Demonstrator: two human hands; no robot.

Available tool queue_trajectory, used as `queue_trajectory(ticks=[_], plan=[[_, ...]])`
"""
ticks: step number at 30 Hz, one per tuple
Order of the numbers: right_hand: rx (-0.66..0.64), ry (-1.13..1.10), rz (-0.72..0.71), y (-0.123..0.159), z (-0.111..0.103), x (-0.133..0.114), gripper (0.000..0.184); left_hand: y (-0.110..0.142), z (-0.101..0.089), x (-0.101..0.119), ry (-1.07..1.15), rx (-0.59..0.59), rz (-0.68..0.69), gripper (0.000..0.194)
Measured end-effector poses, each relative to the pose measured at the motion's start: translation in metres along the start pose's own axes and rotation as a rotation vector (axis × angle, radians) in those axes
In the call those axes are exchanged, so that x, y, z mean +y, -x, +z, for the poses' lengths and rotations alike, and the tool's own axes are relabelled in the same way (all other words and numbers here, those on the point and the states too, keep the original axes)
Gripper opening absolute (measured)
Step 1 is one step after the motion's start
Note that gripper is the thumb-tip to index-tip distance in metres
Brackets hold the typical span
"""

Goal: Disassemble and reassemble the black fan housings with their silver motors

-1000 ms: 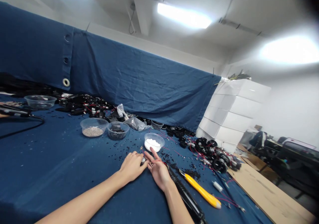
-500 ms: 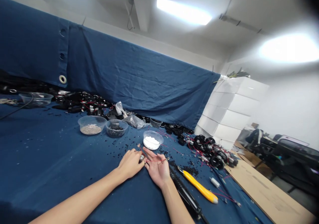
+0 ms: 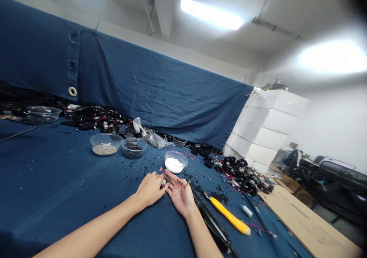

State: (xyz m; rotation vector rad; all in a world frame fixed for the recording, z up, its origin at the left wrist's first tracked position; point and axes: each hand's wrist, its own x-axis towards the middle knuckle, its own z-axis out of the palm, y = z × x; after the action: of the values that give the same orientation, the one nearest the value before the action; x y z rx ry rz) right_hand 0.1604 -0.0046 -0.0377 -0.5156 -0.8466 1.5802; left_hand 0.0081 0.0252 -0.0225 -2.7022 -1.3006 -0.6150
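Both my hands rest side by side on the blue cloth-covered table (image 3: 57,181). My left hand (image 3: 150,189) has its fingers curled in a pinch on a small metal part with a thin red wire (image 3: 164,182). My right hand (image 3: 180,191) lies palm up with fingers stretched out, and the red wire runs across its fingers. Just beyond the fingertips stands a small clear bowl of white pieces (image 3: 176,161).
Two clear bowls, one with tan grains (image 3: 106,144) and one with dark bits (image 3: 134,148), stand to the left. A yellow utility knife (image 3: 228,215) and a long black tool (image 3: 212,224) lie right of my right forearm. Black motors with red wires (image 3: 243,177) pile up at the back right.
My right hand has turned palm up and opened, with the red wire now lying over its fingers. My left hand stays pinched beside it. The view has shifted slightly.
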Motion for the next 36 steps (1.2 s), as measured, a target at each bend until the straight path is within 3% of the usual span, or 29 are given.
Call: queue_trajectory(ticks=[26, 31, 36], plan=[[0.044, 0.173, -0.005, 0.002, 0.006, 0.0, 0.038, 0.002, -0.008, 0.004, -0.029, -0.013, 0.001, 0.025], [0.059, 0.313, -0.018, 0.001, 0.008, -0.001, 0.041, 0.002, -0.008, 0.004, -0.024, -0.01, 0.008, 0.025], [0.089, 0.636, -0.103, -0.001, 0.006, 0.006, 0.037, 0.005, -0.01, 0.002, -0.009, -0.019, 0.036, 0.027]])
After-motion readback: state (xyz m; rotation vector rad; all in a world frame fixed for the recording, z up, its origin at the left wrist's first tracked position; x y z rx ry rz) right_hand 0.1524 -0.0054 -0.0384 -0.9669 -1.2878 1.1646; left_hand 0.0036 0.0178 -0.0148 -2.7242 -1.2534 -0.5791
